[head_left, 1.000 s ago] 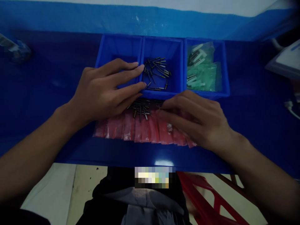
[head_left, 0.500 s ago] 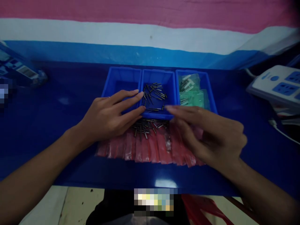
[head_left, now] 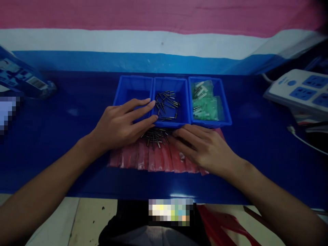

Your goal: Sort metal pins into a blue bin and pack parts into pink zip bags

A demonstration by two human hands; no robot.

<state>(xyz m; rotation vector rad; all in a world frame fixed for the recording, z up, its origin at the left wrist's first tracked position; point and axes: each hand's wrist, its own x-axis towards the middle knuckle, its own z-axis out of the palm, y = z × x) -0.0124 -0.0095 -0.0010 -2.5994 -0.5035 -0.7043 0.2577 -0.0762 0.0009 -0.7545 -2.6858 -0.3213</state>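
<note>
My left hand [head_left: 120, 124] lies palm down with its fingers stretched out, over the left blue bin [head_left: 135, 82]. Its fingertips touch the near left rim of the middle blue bin [head_left: 176, 123]. Thin dark metal pins [head_left: 167, 102] are scattered inside that middle bin. A loose pile of similar metal pins [head_left: 155, 138] lies in front of it, on a row of pink-red plastic bags [head_left: 156, 162]. My right hand [head_left: 197, 141] is at the right side of this pile, fingers bent together; what its fingertips hold, if anything, is hidden.
The right blue bin [head_left: 225, 118] holds green-and-clear bags [head_left: 206, 107] with light pieces inside. A white power strip [head_left: 302, 85] and a cable [head_left: 307, 141] are at the right. A blue printed package [head_left: 25, 75] lies at the left. A striped sheet [head_left: 164, 44] hangs behind the table.
My right hand has come down and left, from beside the middle bin's near right corner to the pile of pins. My left hand keeps its place on the bins. The view has shifted slightly.
</note>
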